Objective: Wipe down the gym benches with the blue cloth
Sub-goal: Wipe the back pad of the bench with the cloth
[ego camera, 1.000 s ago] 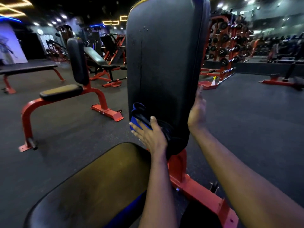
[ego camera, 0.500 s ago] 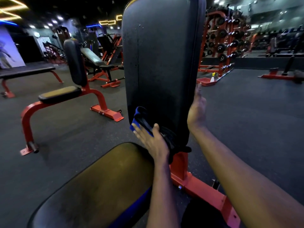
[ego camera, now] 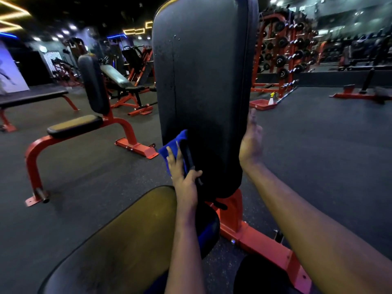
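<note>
dark rubber floor [ego camera: 84, 177], red dumbbell rack [ego camera: 282, 56], glowing ceiling lights [ego camera: 133, 30].

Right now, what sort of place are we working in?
A gym, most likely its free-weights area: a dumbbell rack stands at the back, red-framed benches sit on the dark floor, and the left hand presses a blue cloth to an upright back pad.

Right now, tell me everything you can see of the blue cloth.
The blue cloth is bunched, soft-looking fabric, bright blue, pressed against the lower left edge of the upright black backrest. The left hand lies flat over it, fingers straight, covering its lower part; its upper corner sticks out above the fingertips.
</note>
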Demonstrator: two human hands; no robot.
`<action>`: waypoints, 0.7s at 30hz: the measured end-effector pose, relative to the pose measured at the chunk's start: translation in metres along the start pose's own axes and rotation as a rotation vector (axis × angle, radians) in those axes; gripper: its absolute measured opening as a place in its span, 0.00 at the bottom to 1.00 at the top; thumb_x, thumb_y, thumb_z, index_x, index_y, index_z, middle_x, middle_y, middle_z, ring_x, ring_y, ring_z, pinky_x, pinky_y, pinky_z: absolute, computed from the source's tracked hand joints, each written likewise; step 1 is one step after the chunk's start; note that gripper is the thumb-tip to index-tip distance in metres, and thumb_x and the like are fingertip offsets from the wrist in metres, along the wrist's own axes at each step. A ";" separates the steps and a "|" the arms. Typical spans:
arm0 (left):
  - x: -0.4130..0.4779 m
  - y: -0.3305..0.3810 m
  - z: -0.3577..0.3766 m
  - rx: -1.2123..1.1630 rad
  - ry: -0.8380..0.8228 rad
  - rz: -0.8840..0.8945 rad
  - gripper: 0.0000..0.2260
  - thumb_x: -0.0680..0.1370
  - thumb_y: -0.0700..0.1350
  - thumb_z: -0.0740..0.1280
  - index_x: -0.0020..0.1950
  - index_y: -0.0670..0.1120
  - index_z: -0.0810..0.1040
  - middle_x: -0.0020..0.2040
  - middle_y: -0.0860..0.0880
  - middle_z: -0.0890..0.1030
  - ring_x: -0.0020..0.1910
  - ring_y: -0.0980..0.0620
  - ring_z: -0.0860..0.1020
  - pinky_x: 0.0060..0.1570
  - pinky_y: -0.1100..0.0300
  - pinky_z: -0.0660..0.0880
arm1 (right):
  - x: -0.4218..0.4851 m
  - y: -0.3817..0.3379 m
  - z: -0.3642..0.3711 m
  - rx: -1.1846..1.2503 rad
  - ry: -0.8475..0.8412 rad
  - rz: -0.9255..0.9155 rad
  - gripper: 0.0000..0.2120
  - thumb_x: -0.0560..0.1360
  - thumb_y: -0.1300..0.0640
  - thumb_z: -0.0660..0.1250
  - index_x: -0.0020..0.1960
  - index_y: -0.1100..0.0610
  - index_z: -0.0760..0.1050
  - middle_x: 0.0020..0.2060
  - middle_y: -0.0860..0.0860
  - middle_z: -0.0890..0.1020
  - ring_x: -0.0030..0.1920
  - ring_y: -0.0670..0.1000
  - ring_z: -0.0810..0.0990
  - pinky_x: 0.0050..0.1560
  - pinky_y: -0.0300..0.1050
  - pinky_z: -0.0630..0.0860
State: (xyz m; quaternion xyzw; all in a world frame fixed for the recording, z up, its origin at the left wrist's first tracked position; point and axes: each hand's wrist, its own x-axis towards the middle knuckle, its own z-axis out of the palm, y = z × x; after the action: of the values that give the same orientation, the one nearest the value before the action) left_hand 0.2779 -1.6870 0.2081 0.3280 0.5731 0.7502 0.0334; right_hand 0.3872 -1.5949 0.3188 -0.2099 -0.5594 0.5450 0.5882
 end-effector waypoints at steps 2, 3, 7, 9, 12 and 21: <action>0.003 0.003 -0.007 -0.021 -0.042 0.033 0.33 0.66 0.51 0.67 0.68 0.74 0.65 0.79 0.62 0.54 0.78 0.58 0.52 0.76 0.45 0.54 | 0.000 0.001 0.000 -0.037 0.020 0.010 0.31 0.77 0.36 0.53 0.36 0.64 0.70 0.28 0.52 0.67 0.31 0.53 0.63 0.32 0.46 0.59; 0.007 0.013 -0.005 0.014 -0.039 0.071 0.32 0.69 0.54 0.67 0.68 0.76 0.62 0.79 0.61 0.53 0.78 0.59 0.51 0.77 0.47 0.52 | 0.001 0.003 -0.001 -0.045 0.027 0.007 0.37 0.76 0.33 0.53 0.37 0.69 0.70 0.29 0.54 0.67 0.31 0.53 0.64 0.31 0.46 0.59; 0.037 0.039 0.018 0.210 0.107 0.156 0.30 0.76 0.62 0.61 0.77 0.65 0.56 0.81 0.56 0.47 0.78 0.59 0.46 0.72 0.58 0.48 | 0.007 0.012 -0.003 -0.016 0.018 -0.071 0.49 0.73 0.27 0.54 0.53 0.78 0.67 0.41 0.73 0.77 0.36 0.68 0.75 0.34 0.43 0.63; 0.025 0.036 0.031 0.212 0.198 0.175 0.28 0.78 0.59 0.60 0.78 0.60 0.59 0.81 0.53 0.51 0.79 0.55 0.49 0.73 0.56 0.52 | 0.006 0.013 -0.003 -0.003 0.020 -0.095 0.52 0.71 0.24 0.56 0.54 0.78 0.66 0.49 0.77 0.73 0.41 0.70 0.78 0.36 0.43 0.64; -0.035 0.023 0.052 0.222 0.182 0.231 0.26 0.79 0.54 0.61 0.77 0.56 0.62 0.80 0.54 0.53 0.79 0.55 0.51 0.75 0.52 0.53 | 0.005 0.010 0.001 -0.007 0.063 -0.090 0.47 0.74 0.28 0.57 0.55 0.78 0.66 0.52 0.77 0.71 0.51 0.75 0.75 0.39 0.62 0.73; -0.030 0.034 0.059 0.337 0.136 0.314 0.27 0.79 0.57 0.61 0.78 0.55 0.61 0.81 0.53 0.50 0.79 0.53 0.47 0.74 0.45 0.54 | 0.013 0.021 -0.001 0.034 0.033 -0.058 0.52 0.68 0.21 0.57 0.50 0.75 0.66 0.50 0.77 0.72 0.42 0.68 0.79 0.43 0.54 0.70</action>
State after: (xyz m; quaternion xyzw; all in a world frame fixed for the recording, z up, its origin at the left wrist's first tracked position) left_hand 0.3437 -1.6618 0.2326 0.3627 0.6331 0.6604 -0.1776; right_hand 0.3764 -1.5761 0.3059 -0.1926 -0.5461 0.5334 0.6166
